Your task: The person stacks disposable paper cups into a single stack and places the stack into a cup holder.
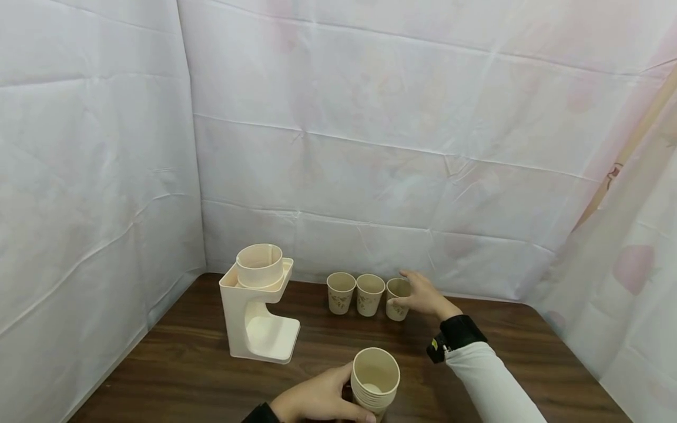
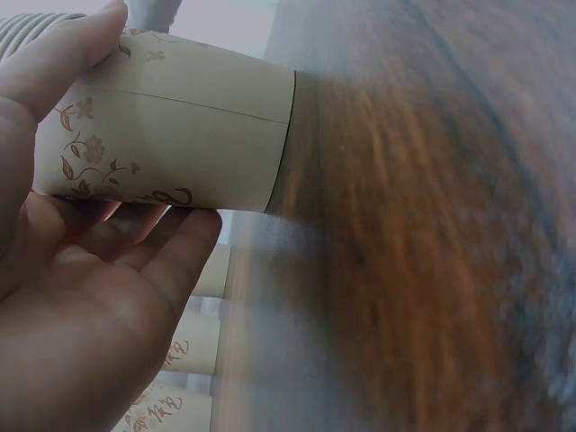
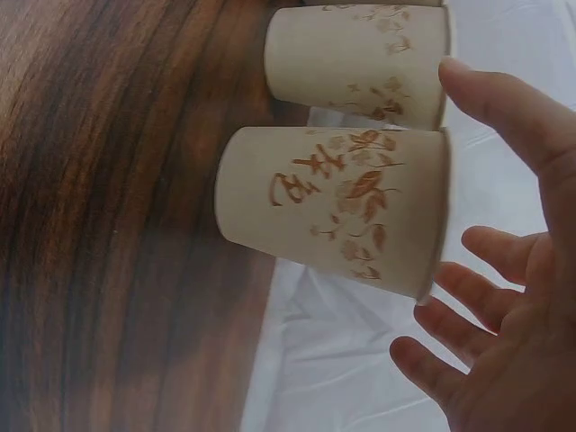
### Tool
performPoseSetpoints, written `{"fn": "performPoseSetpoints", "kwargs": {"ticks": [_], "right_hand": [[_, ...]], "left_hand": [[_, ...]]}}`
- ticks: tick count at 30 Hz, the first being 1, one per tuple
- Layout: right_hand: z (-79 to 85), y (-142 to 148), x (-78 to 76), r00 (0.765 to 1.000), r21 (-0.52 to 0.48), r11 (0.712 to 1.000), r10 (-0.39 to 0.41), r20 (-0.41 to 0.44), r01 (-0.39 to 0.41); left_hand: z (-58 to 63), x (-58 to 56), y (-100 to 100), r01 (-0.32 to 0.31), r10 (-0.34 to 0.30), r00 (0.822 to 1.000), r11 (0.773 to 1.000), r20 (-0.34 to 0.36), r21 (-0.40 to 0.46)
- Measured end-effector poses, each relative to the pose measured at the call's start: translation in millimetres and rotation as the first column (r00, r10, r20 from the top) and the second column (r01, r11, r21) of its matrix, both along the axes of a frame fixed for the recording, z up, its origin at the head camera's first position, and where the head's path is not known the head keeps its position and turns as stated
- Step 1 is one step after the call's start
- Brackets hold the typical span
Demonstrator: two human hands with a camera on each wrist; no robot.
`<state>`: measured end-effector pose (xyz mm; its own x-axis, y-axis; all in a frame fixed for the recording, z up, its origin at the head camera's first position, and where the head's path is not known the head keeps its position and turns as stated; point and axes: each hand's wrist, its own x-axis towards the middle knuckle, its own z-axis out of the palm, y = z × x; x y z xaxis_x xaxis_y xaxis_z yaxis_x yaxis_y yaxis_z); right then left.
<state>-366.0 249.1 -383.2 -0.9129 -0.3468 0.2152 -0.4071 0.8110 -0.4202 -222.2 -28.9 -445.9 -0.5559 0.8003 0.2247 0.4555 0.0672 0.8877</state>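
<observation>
My left hand (image 1: 324, 395) grips a stack of nested paper cups (image 1: 374, 379) near the table's front, its thumb and fingers on opposite sides. Brown flowers decorate the outermost cup (image 2: 180, 126) in the left wrist view, and its base is close to the tabletop. At the back, my right hand (image 1: 425, 295) is by the rightmost single paper cup (image 1: 396, 310). The right wrist view has the fingers and thumb spread near the rim of this upright cup (image 3: 333, 207); whether they touch it I cannot tell. A middle cup (image 1: 369, 301) and a left cup (image 1: 340, 299) complete the row.
A cream stand (image 1: 237, 326) with a round holder (image 1: 260, 276) on top and a flat base is at the left of the dark wooden table (image 1: 174, 364). White cloth (image 1: 338, 176) hangs behind the row of cups and at both sides.
</observation>
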Motion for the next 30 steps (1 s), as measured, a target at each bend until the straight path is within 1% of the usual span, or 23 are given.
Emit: {"fn": "performPoseSetpoints", "kwargs": {"ticks": [4, 7, 10, 15, 18, 22, 26, 30], "right_hand": [[-2.7, 0.1, -6.2, 0.999, -0.01, 1.0, -0.029, 0.041, 0.029], [-4.6, 0.2, -10.5, 0.997, -0.018, 0.999, -0.046, 0.062, 0.047], [-6.9, -0.5, -14.2, 0.998, -0.016, 0.999, -0.036, 0.056, 0.037], [-10.4, -1.3, -17.6, 0.998, -0.025, 0.999, -0.022, 0.06, 0.023], [-11.2, -1.0, -17.5, 0.994, -0.056, 0.998, -0.03, 0.101, 0.035], [-11.4, -1.2, -15.2, 0.987, -0.108, 0.992, -0.045, 0.157, 0.062], [-11.8, -0.9, -12.9, 0.984, -0.135, 0.989, -0.041, 0.172, 0.065], [-12.0, -0.1, -11.3, 0.985, -0.147, 0.987, -0.034, 0.169, 0.059]], "left_hand": [[-1.0, -1.6, 0.2, -0.011, 0.011, 0.999, 1.0, -0.041, -0.017], [-2.4, -2.6, 0.2, -0.008, 0.008, 0.999, 1.0, -0.039, -0.019], [-2.6, -2.7, -0.2, -0.006, 0.006, 1.0, 1.0, -0.027, -0.016], [-2.6, -1.8, -0.9, -0.009, 0.009, 0.999, 1.0, -0.032, -0.013], [-2.1, -1.4, -0.9, -0.011, 0.01, 0.999, 1.0, -0.032, -0.013], [-1.2, -0.9, -0.8, -0.004, 0.004, 1.0, 1.0, -0.013, 0.0], [-0.2, 0.0, -0.7, 0.004, -0.004, 1.0, 1.0, -0.004, 0.01], [0.5, 0.7, -0.8, 0.0, 0.0, 1.0, 1.0, -0.007, 0.008]]}}
